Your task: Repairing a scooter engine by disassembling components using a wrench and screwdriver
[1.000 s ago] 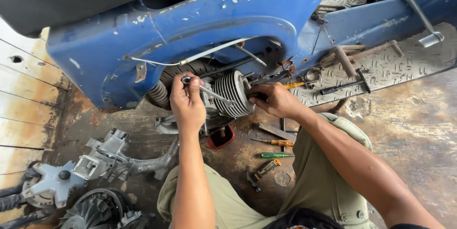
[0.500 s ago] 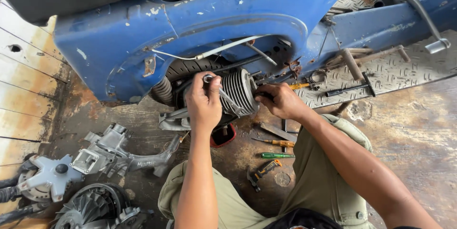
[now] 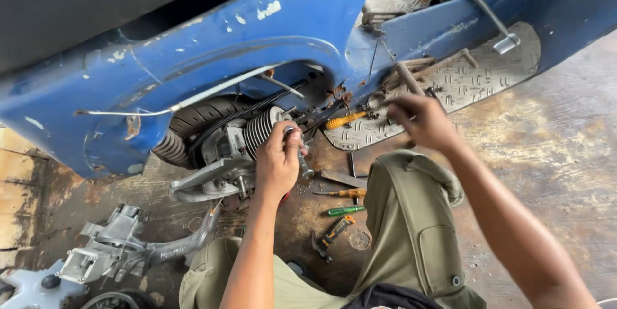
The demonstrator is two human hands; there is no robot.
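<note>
Our left hand (image 3: 277,162) grips a metal tool (image 3: 302,162) against the finned engine cylinder (image 3: 260,130); it could slip off, one-handed. Our right hand (image 3: 421,123) blurs above the footboard (image 3: 450,84), grip unclear

Loose tools and spare castings on a stained workshop floor

A green-handled screwdriver (image 3: 346,211) lies just below an orange-handled screwdriver (image 3: 344,193) on the concrete floor (image 3: 565,174), with pliers (image 3: 331,237) near them and a flat metal file (image 3: 340,178) just above. A grey engine casing (image 3: 122,251) sits at the lower left. Further up, a yellow-handled tool (image 3: 345,120) rests against the checker-plate footboard (image 3: 475,81), and a silver kick lever (image 3: 482,4) rises above it.
</note>
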